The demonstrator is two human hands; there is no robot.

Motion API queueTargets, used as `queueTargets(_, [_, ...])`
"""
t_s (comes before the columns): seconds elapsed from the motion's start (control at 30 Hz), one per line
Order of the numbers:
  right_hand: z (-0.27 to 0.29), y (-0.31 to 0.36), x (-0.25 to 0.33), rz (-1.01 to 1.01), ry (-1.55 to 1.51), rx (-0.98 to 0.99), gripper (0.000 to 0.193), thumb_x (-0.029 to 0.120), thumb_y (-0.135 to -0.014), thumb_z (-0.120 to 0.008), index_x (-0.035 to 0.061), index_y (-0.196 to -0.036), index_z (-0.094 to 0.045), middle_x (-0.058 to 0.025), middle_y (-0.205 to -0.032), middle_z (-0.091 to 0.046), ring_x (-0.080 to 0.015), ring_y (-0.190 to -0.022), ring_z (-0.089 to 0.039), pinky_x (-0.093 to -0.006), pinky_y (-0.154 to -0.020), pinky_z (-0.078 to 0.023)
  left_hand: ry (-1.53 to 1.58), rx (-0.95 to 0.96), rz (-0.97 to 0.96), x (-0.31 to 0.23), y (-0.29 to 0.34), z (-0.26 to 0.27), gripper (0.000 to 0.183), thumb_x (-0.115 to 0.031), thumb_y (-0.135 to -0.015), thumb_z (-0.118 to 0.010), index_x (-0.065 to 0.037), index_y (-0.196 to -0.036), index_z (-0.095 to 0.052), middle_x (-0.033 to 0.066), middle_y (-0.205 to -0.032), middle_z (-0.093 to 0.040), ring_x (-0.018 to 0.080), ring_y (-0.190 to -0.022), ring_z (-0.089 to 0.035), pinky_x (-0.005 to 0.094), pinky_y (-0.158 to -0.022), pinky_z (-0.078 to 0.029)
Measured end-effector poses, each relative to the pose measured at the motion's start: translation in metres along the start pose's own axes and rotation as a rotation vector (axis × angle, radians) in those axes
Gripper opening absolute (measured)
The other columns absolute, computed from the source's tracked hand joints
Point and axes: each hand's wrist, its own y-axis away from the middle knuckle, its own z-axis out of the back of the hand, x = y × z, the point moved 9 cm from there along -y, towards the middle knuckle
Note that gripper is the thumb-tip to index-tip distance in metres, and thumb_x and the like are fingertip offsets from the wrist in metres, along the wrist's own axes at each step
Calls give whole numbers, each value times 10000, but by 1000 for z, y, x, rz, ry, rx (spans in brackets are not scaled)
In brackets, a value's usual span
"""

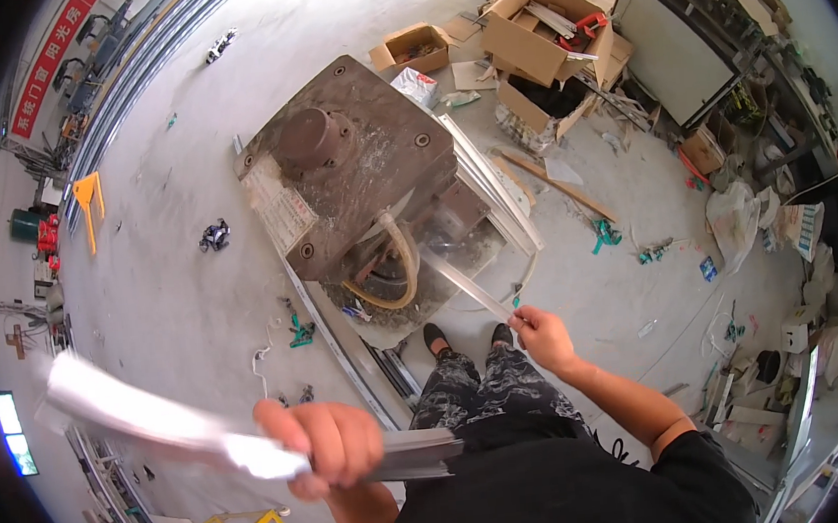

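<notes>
My left hand [331,447] is wrapped around a bundle of silvery-white profile strips [153,414]. The bundle slants across the lower left, its far end smeared by motion and its other end against my shirt. My right hand [543,338] pinches the near end of one slim pale strip [469,285]. That strip's far end reaches the front of a heavy brown machine [368,131], by a clear guard; its exact contact there I cannot make out. A yellowish hose [409,257] loops down the machine's front beside the strip.
Long white profiles [492,185] lean along the machine's right side. Open cardboard boxes [529,33] stand beyond it. Long metal lengths [321,340] lie on the floor left of my feet. A cluttered workbench [805,118] lines the right; a yellow stand [88,201] is at left.
</notes>
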Motion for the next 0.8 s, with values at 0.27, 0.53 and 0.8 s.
queueTargets(0.27, [-31, -5, -11, 28, -34, -133, 177, 202, -887, -542, 38, -901, -605, -81, -599, -540, -195, -551, -515, -328, -520, -400, 294, 564, -103, -23, -79, -117, 69, -150, -888, -489, -101, -861, -530, 82, -773, -563, 167, -619, -543, 285, -536, -432])
queueTargets(0.53, [-30, -9, 2, -82, -219, -90, 171, 155, -892, -524, 18, -810, -585, -38, -538, -495, -129, -475, -478, -281, -466, -368, 671, 474, -88, -25, -75, -87, 126, -143, -906, -470, -64, -855, -553, 56, -642, -438, 180, -520, -479, 282, -454, -366])
queueTargets(0.8, [-30, -5, 9, -58, -205, -114, 182, 144, -907, -519, 12, -795, -575, 24, -492, -429, -54, -411, -386, -222, -394, -283, 668, 499, -213, -35, -82, -60, 173, -150, -915, -511, -42, -826, -614, 63, -669, -479, 203, -517, -468, 308, -448, -371])
